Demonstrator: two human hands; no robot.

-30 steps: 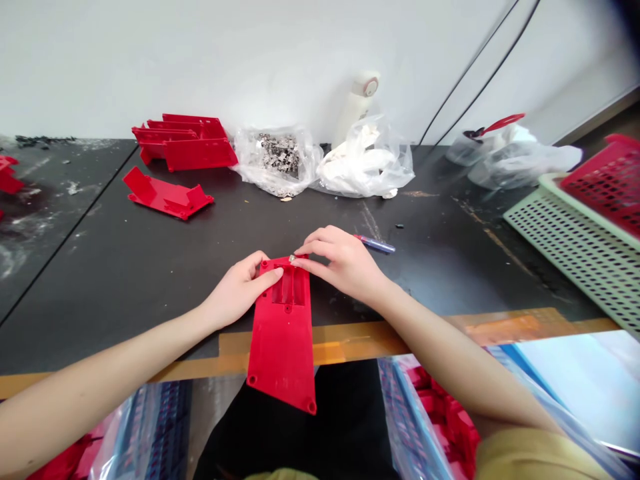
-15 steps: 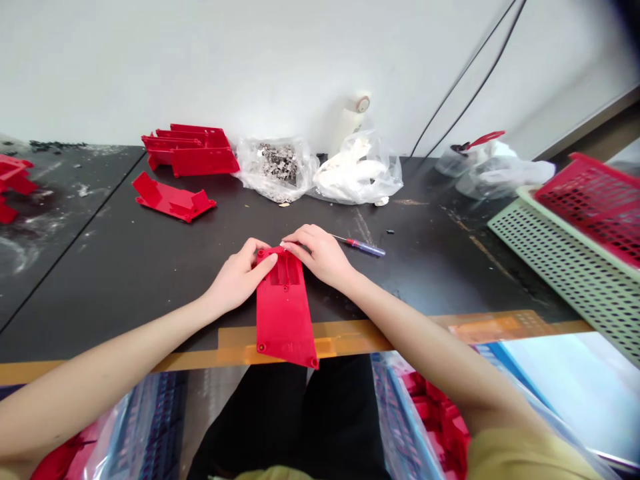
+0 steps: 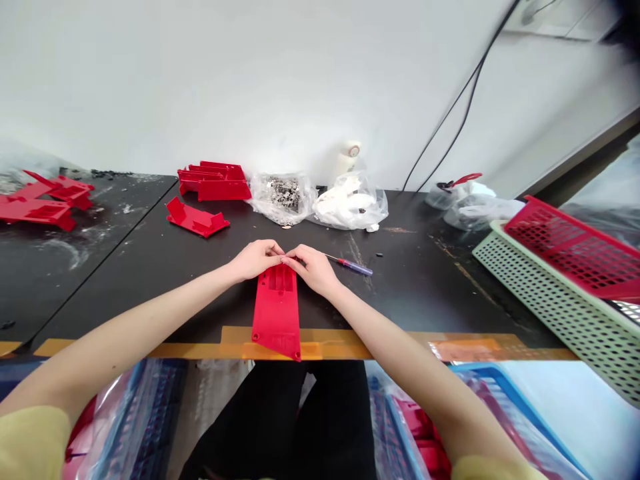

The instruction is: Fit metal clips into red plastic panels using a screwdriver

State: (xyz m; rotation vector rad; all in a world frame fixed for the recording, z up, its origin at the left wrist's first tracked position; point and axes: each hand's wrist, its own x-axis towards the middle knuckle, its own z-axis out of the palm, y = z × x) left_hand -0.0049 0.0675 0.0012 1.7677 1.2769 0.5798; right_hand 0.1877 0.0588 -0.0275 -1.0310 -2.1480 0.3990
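Note:
A flat red plastic part [image 3: 277, 317] with a slanted near end and a ribbed recess at its far end lies before me, its near corner over the table edge. At its far edge my left hand [image 3: 259, 259] is closed, thumb and fingers pinching the part. My right hand [image 3: 313, 269] is closed too, its fingertips meeting the left ones over that edge. Whatever sits between the right fingertips is too small and hidden to make out. Just right of my right hand lies a screwdriver [image 3: 354, 266] with a purple-blue and red handle.
Red plastic parts [image 3: 220, 183] stand stacked at the back, with a single one [image 3: 197, 219] in front. Beside them are a bag of small metal pieces [image 3: 284, 193] and a bag of white pieces [image 3: 350, 200]. Baskets [image 3: 550, 293] stand at right; more red parts [image 3: 40, 200] lie left.
My left hand has shifted from the part's left corner to the middle of its far edge, so both hands' fingertips now meet. The camera view has tilted up and turned slightly.

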